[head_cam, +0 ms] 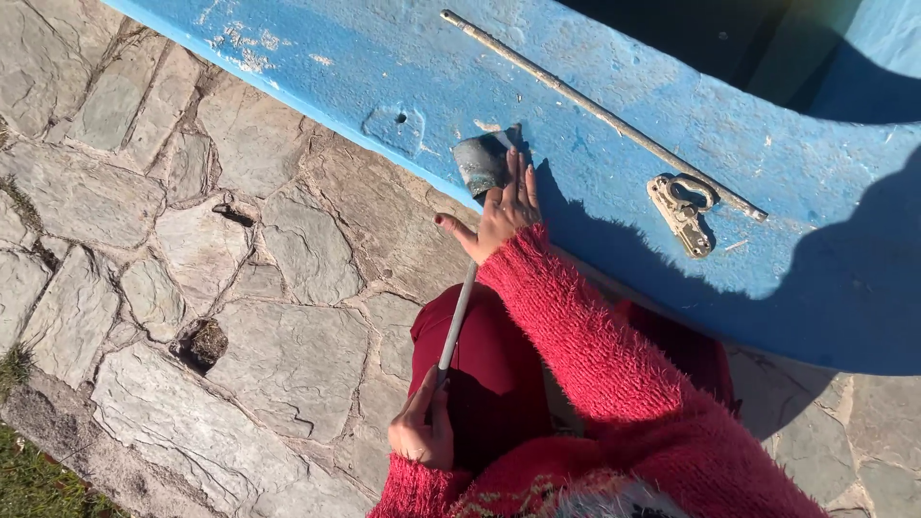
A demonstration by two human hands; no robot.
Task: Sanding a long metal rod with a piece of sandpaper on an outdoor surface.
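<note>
My right hand [504,213] lies flat with fingers spread on the metal blade of a scraper [483,161], pressing it against the blue painted hull [614,182]. The scraper's long grey handle [458,321] runs down towards my body, and my left hand [422,432] is closed around its lower end. Both arms are in fuzzy red sleeves, above dark red trousers [489,374]. Flaked, bare patches show in the blue paint near the blade.
A thin metal strip [595,110] runs diagonally along the hull, with a rusty metal latch and ring [683,211] below it. Irregular grey paving stones [278,288] cover the ground on the left, with a small hole [203,343] and grass [38,480] at the bottom left.
</note>
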